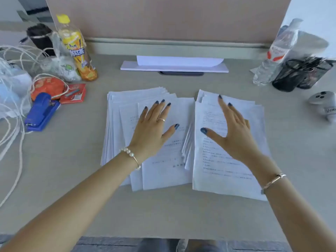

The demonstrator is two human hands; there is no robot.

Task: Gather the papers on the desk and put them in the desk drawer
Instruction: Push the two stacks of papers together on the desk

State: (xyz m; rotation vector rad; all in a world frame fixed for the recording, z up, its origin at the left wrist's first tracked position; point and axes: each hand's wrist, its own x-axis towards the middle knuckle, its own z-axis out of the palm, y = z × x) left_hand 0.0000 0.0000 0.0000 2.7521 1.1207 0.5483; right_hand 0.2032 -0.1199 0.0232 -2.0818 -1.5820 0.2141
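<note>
Two loose piles of printed white sheets lie side by side in the middle of the desk. My left hand [152, 128] rests flat with fingers spread on the left pile [125, 142], whose sheets are fanned out unevenly. My right hand [234, 131] hovers or presses, fingers apart, over the right pile [227, 171], which overlaps the left pile's edge. Neither hand grips a sheet. More white paper [174, 65] lies at the back of the desk by the partition. No drawer is visible.
To the left are a blue stapler [41, 112], a red box [73, 93], an orange tin [48, 87], a yellow drink bottle [77, 50] and white cables [12, 135]. On the right stand a water bottle [274, 55], a black mesh holder [300, 75] and a grey controller [323, 104].
</note>
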